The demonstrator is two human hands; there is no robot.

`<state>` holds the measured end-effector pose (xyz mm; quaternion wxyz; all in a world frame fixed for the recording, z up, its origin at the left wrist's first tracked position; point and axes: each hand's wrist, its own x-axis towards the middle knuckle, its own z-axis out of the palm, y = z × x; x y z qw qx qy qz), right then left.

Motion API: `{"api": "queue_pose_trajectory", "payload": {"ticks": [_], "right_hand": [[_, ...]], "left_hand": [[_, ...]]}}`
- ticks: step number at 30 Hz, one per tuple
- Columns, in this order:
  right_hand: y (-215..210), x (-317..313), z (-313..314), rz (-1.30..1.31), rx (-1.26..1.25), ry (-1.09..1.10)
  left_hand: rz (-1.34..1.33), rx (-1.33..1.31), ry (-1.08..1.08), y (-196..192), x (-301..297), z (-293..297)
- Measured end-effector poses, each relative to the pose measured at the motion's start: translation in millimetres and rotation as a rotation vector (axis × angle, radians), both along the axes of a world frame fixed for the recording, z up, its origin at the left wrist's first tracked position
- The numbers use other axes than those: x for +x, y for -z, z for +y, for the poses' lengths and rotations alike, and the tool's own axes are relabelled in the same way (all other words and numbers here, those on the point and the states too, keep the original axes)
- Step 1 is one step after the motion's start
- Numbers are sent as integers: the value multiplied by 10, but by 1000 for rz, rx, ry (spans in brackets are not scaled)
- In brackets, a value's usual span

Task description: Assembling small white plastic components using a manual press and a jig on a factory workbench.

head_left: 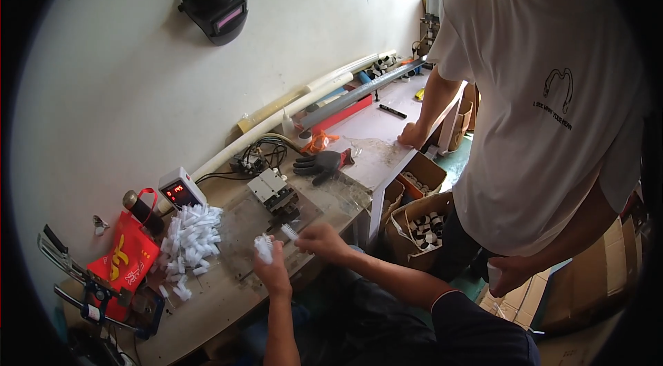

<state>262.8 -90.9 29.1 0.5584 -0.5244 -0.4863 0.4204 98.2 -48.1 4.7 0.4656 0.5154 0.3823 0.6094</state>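
Note:
Above the bench's front edge, my left hand (273, 272) is closed around a few small white plastic pieces (264, 247), some showing fine comb-like bristles. Just to its right, my right hand (324, 243) pinches one small white brush-like piece (289, 231) between thumb and fingertips. That piece tilts toward the left hand, a short gap apart. Behind both hands, a metal clamping fixture (273, 193) sits on a plate on the bench. A large heap of similar white pieces (188, 236) lies to the left.
A box with a red digital display (182, 188) stands behind the heap, beside a red bag (123, 264) and a blue clamp stand (103, 297). A grey glove (322, 165) and cables lie farther back. At right stands a person in a white shirt (532, 110), near cardboard boxes (421, 228).

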Motion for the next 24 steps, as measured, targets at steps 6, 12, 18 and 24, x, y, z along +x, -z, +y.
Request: {"api": "queue_pose_trajectory", "payload": {"ticks": [6,12,18,24], "right_hand": [[134,-44,43,-295,87,-160],[142,39,91,-392,79,-239],[135,74,141,-502,131,-266],[121,65,187,-518,131,-267]], "left_hand": [[-68,-77,-24,257,1,203],[-98,-272,89,107,-119,130],[-52,-332,228,-63,-255,135],[-23,-350,281,-108,-338,198]]}}
